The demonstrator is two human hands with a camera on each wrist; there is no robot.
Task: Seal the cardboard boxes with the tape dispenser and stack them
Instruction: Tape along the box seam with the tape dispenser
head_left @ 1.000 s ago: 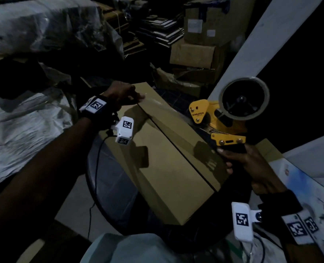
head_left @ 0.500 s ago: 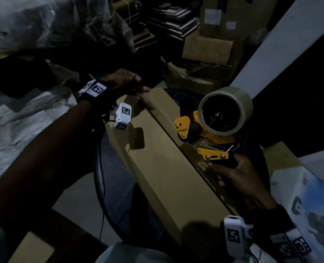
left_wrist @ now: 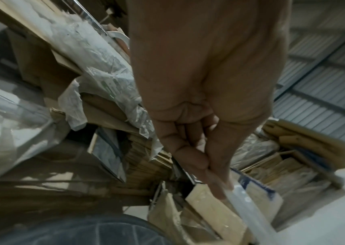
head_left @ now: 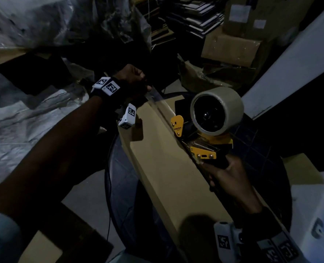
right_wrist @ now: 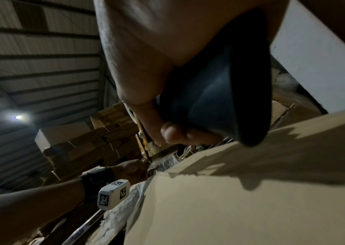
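A long brown cardboard box (head_left: 166,177) lies across a dark round surface (head_left: 123,179), its centre seam running away from me. My right hand (head_left: 221,173) grips the dark handle (right_wrist: 219,82) of the yellow tape dispenser (head_left: 201,147), which sits on the seam at mid-box with its tape roll (head_left: 217,111) on top. A strip of clear tape (head_left: 157,99) stretches from the dispenser to the box's far end. There my left hand (head_left: 144,86) pinches the tape's end between thumb and fingers (left_wrist: 209,165); the clear tape (left_wrist: 242,203) shows in the left wrist view.
Stacked cardboard boxes (head_left: 233,48) stand at the back right beside a white slanted panel (head_left: 290,63). Plastic-wrapped bundles (head_left: 34,120) fill the left. Another brown box (head_left: 299,171) and a white printed carton (head_left: 312,215) sit close on the right.
The right hand has brought the dispenser down and forward onto the box seam. The left hand has shifted to the box's far end, with tape now stretched between them.
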